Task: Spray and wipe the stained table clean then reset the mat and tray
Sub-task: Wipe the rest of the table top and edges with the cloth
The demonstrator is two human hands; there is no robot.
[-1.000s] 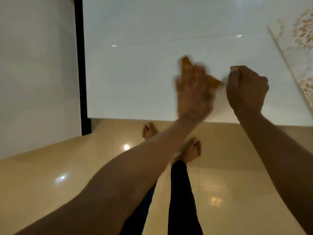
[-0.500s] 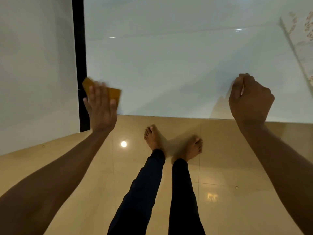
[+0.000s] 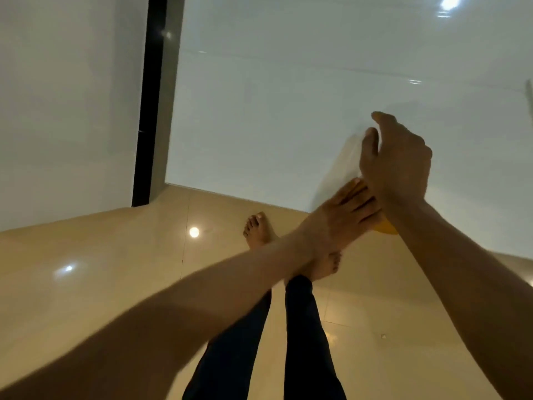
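A person is standing at a shiny white table (image 3: 288, 116) that is filling the upper middle and right of the frame. The left hand (image 3: 343, 217) is reaching across to the right of the middle, near the table's front edge. Its fingers are lying straight and flat, pressing down on a yellow cloth (image 3: 385, 228). Only a small bit of the cloth is peeking out under the hands, so most of it is hiding.

The right hand (image 3: 398, 160) is sitting just above the left one, partly covering its fingertips. Its fingers are curling over something pale and see-through on the table, but it is too blurry to tell what it is or if the hand is really gripping it.

Two bare feet (image 3: 259, 230) and dark trouser legs (image 3: 302, 342) are showing at the bottom middle, on a tan tiled floor (image 3: 101, 269). A black strip (image 3: 150, 96) is running down the upper left, beside a white wall (image 3: 63, 96).
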